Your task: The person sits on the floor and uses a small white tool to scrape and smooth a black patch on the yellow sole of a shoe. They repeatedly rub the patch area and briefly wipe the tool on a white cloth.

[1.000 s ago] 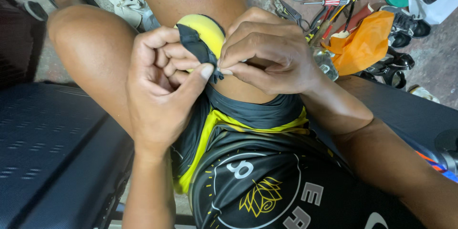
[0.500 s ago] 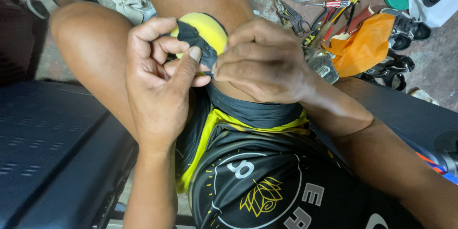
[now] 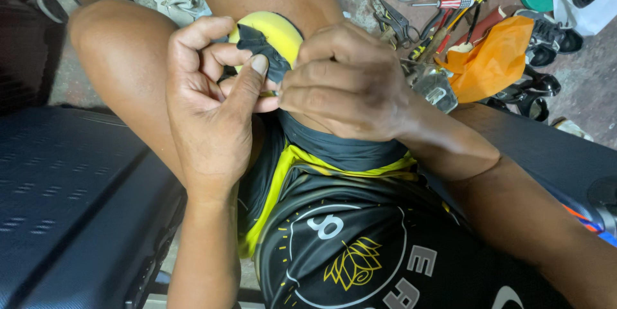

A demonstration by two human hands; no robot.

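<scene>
Both hands work a yellow pad at the frame's upper centre.
Left hand (image 3: 209,113) pinches the black cloth (image 3: 267,52) on the yellow pad (image 3: 273,29); right hand (image 3: 344,84) clenched on its edge; screwdrivers (image 3: 450,10) upper right on the floor.

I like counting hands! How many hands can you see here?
2. The left hand pinches the black cloth on the yellow round thing; the right hand touches it, beside the left.
</scene>
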